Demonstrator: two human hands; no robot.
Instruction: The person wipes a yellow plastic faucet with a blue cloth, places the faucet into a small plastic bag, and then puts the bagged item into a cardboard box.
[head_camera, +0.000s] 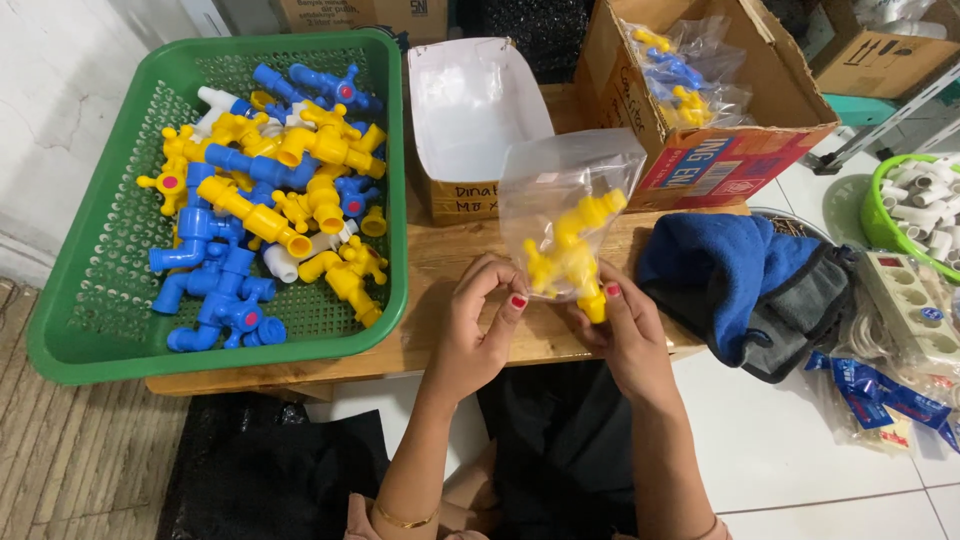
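1. While both of my hands pinch it at the bottom, the clear plastic bag stands upright between them, mouth upward, seemingly so that its contents stay settled low.
2. Inside the bag sits a yellow plastic tap, its lower end poking down beside my right thumb.
3. My left hand is closed on the bag's lower left edge, thumb and fingers pressed together.
4. My right hand grips the lower right corner, clamping the tap through the film.
5. Under both hands lies the wooden tabletop.
6. Well to the left of my left hand, a green basket holds a heap of loose blue and yellow taps, within reach.
7. Just right of my right hand lies a folded blue cloth.
8. Beyond my hands, a cardboard box holds already bagged taps, and an open white box stands beside it.
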